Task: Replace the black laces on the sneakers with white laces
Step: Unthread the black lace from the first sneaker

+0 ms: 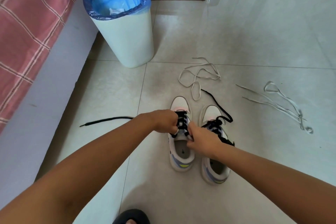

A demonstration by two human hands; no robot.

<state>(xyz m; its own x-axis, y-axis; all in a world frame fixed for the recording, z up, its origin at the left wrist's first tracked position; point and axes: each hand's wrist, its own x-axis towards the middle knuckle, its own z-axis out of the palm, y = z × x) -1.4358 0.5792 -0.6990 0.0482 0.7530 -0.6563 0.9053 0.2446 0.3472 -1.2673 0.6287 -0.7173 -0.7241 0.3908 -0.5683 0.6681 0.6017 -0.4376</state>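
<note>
Two sneakers stand side by side on the floor tiles. Both hands work the left sneaker (pixel 180 132): the left hand (pixel 164 120) and right hand (pixel 200 137) each pinch its black lace (pixel 181 121), fingertips hidden. The lace looks soft and limp, best gripped near an eyelet. White laces (pixel 198 76) lie just beyond.

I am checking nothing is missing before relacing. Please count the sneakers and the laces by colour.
Sneakers: 2, left sneaker, right sneaker
White laces, loose on the floor: 2, and
Black laces, threaded in the sneakers: 2, and
Total: 6
</note>
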